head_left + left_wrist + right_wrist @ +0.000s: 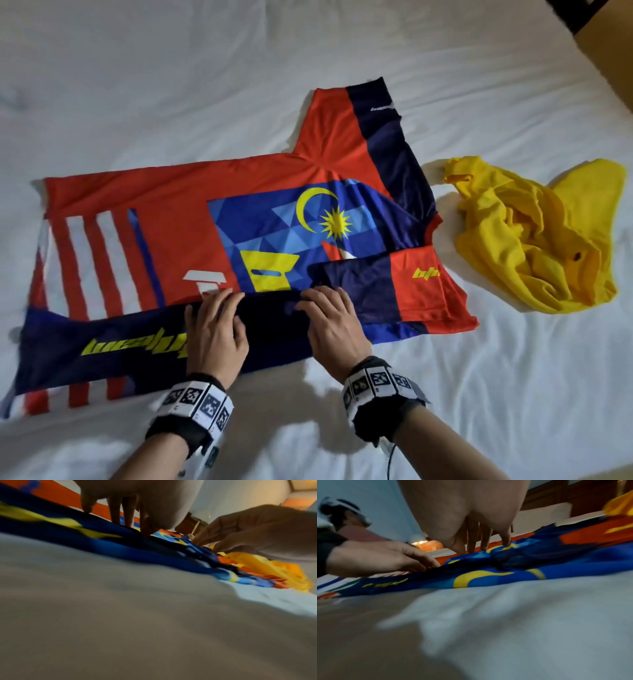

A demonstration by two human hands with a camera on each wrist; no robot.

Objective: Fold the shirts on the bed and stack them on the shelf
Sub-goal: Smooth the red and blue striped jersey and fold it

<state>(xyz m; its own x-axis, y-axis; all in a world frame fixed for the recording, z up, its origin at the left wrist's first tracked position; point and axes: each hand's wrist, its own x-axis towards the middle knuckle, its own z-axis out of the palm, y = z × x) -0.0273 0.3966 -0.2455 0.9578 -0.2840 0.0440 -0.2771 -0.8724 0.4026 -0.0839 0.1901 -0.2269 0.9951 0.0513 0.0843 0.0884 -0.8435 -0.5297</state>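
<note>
A red and navy jersey (164, 226) with a flag print lies flat across the white bed (171, 85), collar to the right. Its near long side is folded over as a navy band (102, 346) with yellow lettering. My left hand (214, 329) and right hand (330, 322) lie side by side on that band, fingers straight, tips pressing its far edge. From the left wrist view the left fingertips (118, 519) touch the cloth (120, 550); the right wrist view has the right fingertips (484, 546) on the jersey (565, 561). A crumpled yellow shirt (534, 233) lies to the right.
White sheet (479, 394) surrounds the jersey on all sides. A dark wooden edge and brown floor (609, 51) show past the bed's far right corner. Wooden furniture (556, 494) and a lit lamp (421, 542) stand beyond the bed.
</note>
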